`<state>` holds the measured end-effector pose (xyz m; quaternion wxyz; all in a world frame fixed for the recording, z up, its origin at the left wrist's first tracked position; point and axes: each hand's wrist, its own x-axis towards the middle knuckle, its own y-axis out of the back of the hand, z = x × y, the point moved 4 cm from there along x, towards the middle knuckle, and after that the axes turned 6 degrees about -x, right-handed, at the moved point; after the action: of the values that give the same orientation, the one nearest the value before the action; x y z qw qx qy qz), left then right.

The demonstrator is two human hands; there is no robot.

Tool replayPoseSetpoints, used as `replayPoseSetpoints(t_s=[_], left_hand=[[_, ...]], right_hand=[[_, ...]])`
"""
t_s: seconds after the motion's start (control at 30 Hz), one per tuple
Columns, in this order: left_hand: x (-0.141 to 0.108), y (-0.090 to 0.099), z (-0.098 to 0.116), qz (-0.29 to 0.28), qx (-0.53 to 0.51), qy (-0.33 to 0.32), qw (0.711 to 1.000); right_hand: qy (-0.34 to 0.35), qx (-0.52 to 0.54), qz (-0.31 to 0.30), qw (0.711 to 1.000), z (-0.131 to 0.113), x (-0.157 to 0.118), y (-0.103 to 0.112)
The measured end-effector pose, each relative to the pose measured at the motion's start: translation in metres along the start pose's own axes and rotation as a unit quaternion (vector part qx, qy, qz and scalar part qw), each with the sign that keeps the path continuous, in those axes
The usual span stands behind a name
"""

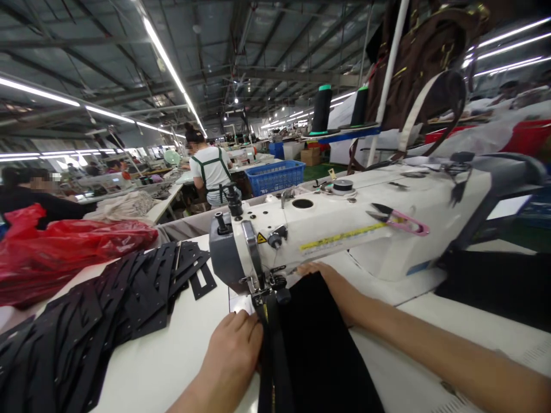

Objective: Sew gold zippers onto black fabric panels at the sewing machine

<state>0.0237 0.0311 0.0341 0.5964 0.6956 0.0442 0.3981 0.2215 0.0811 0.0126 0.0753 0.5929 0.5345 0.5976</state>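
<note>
Black fabric panel [321, 344] lies flat on the white worktop [172, 355], running under the sewing machine [344, 229] head, leading edge at the presser foot [260, 295] so the seam feeds straight. Left hand [232, 350] is flat, palm down, fingers loosely curled on the panel's left edge with the zipper tape [269, 344]; pressing, not gripping, likely to hold the edge aligned to the needle. Right hand [321, 272] reaches beyond the foot under the machine arm, fingers extended flat on the cloth, probably keeping it taut; nothing grasped. Stack of black cut pieces [99, 321] sits left within reach, red plastic bag [55, 252] behind it. Pink thread snips [398, 219] rest on the machine top, handy.
</note>
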Motion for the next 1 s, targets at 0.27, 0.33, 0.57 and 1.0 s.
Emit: replayPoseSetpoints(t_s=[0.27, 0.33, 0.57, 1.0], left_hand=[[-0.004, -0.012, 0.005, -0.052, 0.12, -0.056, 0.99], [-0.002, -0.015, 0.004, -0.06, 0.133, -0.052, 0.988], [0.004, -0.017, 0.008, -0.069, 0.155, -0.03, 0.985], [-0.01, -0.019, 0.004, -0.137, 0.08, 0.014, 0.987]], right_hand=[[-0.124, 0.16, -0.13, 0.971, 0.01, 0.002, -0.003], [-0.164, 0.181, -0.156, 0.957, 0.011, 0.003, 0.001], [-0.208, 0.247, -0.252, 0.912, 0.029, 0.005, -0.001], [-0.185, 0.091, -0.201, 0.958, 0.019, -0.004, 0.015]])
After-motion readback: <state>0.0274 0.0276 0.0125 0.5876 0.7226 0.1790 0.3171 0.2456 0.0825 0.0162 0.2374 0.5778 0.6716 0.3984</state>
